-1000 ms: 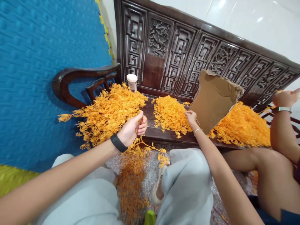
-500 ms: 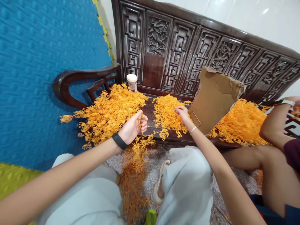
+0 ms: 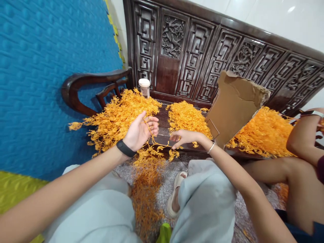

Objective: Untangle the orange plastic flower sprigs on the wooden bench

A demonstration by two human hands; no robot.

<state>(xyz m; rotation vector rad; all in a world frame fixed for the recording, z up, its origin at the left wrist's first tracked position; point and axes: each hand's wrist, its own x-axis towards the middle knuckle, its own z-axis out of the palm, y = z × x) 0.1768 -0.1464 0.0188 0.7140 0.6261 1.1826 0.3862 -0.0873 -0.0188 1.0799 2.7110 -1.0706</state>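
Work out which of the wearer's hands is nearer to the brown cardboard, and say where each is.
Right. The right hand is to the left of the cardboard; the left hand is farther left, beyond the right hand.

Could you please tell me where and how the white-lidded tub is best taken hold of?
I'd probably grip the white-lidded tub around its upper wall, just below the lid, coming from above: it stands upright with its top exposed, while orange sprigs crowd its lower front.

Glossy carved wood bench (image 3: 169,77), matt cardboard sheet (image 3: 233,104), textured foam-like mat (image 3: 50,67), smooth plastic-looking tub (image 3: 144,89)
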